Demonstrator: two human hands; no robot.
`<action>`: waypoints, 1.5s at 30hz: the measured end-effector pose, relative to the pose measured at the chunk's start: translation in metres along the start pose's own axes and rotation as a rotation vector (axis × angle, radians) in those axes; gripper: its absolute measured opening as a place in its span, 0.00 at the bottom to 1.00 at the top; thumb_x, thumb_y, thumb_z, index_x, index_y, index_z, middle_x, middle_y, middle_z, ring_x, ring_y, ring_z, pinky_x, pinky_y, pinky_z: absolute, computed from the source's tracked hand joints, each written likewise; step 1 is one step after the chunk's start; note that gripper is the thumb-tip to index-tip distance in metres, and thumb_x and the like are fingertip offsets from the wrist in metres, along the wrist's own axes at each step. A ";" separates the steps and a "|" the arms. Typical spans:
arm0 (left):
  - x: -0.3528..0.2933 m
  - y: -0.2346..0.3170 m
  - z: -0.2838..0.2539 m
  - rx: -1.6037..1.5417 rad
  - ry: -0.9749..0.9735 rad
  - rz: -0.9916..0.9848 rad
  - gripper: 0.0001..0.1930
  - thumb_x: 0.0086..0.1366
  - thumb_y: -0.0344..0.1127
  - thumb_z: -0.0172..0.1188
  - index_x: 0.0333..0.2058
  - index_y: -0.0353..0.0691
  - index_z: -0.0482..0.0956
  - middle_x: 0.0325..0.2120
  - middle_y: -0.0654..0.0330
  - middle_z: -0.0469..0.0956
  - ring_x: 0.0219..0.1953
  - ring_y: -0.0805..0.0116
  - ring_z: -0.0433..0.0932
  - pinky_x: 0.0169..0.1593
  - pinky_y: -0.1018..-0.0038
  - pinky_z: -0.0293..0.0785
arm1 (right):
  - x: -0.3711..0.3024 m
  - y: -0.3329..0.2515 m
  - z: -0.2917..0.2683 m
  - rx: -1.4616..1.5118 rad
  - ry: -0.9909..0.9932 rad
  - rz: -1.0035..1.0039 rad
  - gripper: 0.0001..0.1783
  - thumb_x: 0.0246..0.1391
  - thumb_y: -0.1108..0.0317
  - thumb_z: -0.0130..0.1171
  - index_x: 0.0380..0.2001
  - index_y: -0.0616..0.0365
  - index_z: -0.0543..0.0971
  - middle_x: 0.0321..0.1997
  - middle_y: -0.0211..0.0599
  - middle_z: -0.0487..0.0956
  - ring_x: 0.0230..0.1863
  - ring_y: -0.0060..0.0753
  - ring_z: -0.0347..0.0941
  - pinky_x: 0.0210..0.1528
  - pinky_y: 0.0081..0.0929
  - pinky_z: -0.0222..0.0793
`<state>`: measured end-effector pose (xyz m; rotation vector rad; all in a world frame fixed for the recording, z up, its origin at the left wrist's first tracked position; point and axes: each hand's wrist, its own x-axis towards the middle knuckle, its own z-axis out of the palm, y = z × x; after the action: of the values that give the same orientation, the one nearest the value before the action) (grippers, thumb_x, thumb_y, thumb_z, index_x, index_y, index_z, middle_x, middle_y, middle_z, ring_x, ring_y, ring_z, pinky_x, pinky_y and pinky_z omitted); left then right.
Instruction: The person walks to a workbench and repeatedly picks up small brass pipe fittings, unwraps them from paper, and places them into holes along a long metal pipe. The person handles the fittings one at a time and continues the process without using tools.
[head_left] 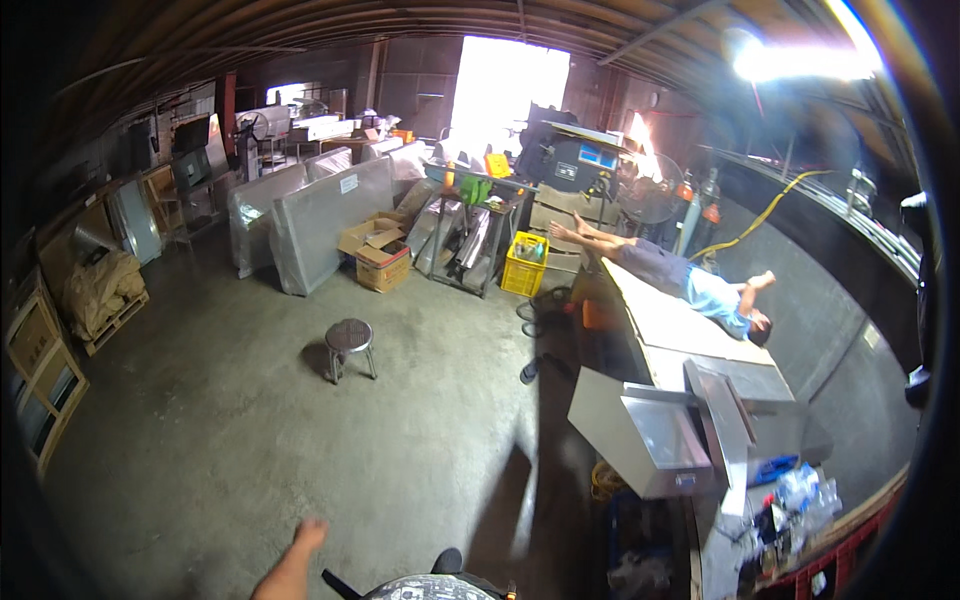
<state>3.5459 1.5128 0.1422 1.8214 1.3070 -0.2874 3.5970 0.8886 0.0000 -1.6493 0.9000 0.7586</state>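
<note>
My left hand hangs over the bare concrete floor at the lower edge, touching nothing that I can see. Its fingers are blurred and I cannot make out whether they are apart or curled. My right hand is out of the picture. The nearest thing ahead of the left hand is a small round metal stool, standing upright well beyond reach. My patterned clothing and the tip of one dark shoe show at the bottom.
A person in a blue shirt lies on a long board-topped table at right. Nearer are bent sheet-metal parts. Wrapped panels, an open cardboard box, a yellow crate and a workbench stand further back. Wooden pallets line the left.
</note>
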 end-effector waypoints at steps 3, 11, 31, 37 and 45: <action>0.053 -0.072 0.038 0.716 -0.351 0.352 0.14 0.56 0.40 0.62 0.39 0.40 0.82 0.36 0.50 0.82 0.38 0.53 0.81 0.43 0.58 0.77 | 0.097 -0.117 0.030 -0.194 -0.126 -0.171 0.20 0.62 0.47 0.54 0.31 0.53 0.76 0.21 0.32 0.74 0.19 0.28 0.68 0.19 0.32 0.62; 0.125 0.032 0.050 0.225 -0.398 -0.347 0.17 0.57 0.43 0.59 0.41 0.39 0.82 0.40 0.49 0.82 0.42 0.52 0.80 0.47 0.58 0.75 | 0.151 -0.576 0.149 -0.600 0.112 -0.927 0.28 0.59 0.49 0.44 0.35 0.68 0.79 0.34 0.55 0.80 0.40 0.52 0.76 0.45 0.41 0.70; 0.681 0.784 -0.072 -0.150 0.076 0.589 0.21 0.62 0.46 0.62 0.46 0.35 0.79 0.41 0.47 0.82 0.45 0.56 0.81 0.49 0.65 0.75 | 0.376 -0.817 0.345 -0.236 0.084 -0.044 0.31 0.59 0.40 0.46 0.25 0.61 0.77 0.28 0.51 0.76 0.31 0.47 0.72 0.31 0.41 0.65; 0.740 0.707 0.017 0.183 -0.231 -0.024 0.22 0.61 0.51 0.61 0.45 0.39 0.80 0.38 0.51 0.82 0.43 0.59 0.80 0.47 0.60 0.75 | 0.483 -1.026 0.392 -0.210 -0.005 -0.298 0.33 0.60 0.38 0.48 0.17 0.58 0.73 0.16 0.40 0.73 0.15 0.35 0.68 0.14 0.35 0.62; 0.790 0.718 0.037 0.133 -0.481 -0.442 0.20 0.57 0.48 0.62 0.43 0.40 0.82 0.35 0.52 0.82 0.34 0.62 0.79 0.41 0.58 0.76 | 0.541 -1.431 0.530 -0.321 -0.004 -0.839 0.21 0.62 0.55 0.46 0.25 0.59 0.77 0.22 0.31 0.73 0.22 0.24 0.66 0.25 0.28 0.62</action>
<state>4.5111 1.9465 -0.0053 1.4214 1.3429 -1.0053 5.0798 1.5256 0.1241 -2.0719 0.0217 0.3178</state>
